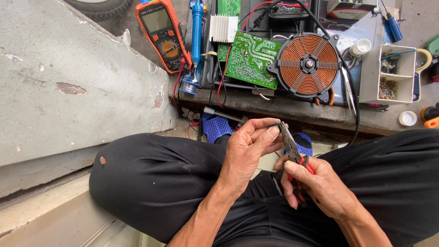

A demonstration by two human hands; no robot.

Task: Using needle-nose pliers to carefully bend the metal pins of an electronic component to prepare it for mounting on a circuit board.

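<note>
Here, I pinched a tiny dark part in my left hand (249,148), fingers closed on it, above my lap. My right hand (315,185) gripped red pliers (292,153), tips at the part. Work looked unfinished: the green board (250,59) and copper coil (308,64) lay open on the concrete worktop (283,107), orange meter (163,34) nearby.

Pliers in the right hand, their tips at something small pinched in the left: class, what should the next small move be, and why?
Probably close the pliers gently on the small piece. The right hand grips the red and black handles, and the tips already meet what the left hand pinches between thumb and fingers. The piece itself is too small to identify, so a light squeeze seems safest.
</note>
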